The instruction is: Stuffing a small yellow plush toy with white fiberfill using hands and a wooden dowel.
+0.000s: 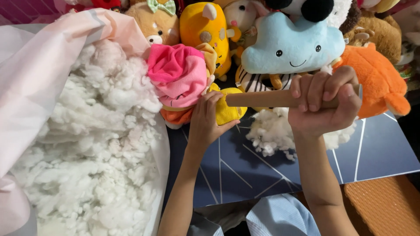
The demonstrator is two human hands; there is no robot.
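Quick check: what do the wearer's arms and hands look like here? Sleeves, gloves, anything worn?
Both hands are bare: no gloves, rings or watch visible on the left hand or right hand. Forearms are uncovered up to the frame's bottom edge. A light blue garment with fine stripes shows at the bottom between the arms.

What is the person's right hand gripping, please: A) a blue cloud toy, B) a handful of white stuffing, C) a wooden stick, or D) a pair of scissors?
C: the right hand is closed around a wooden stick whose tip goes into the yellow toy held by the left hand.
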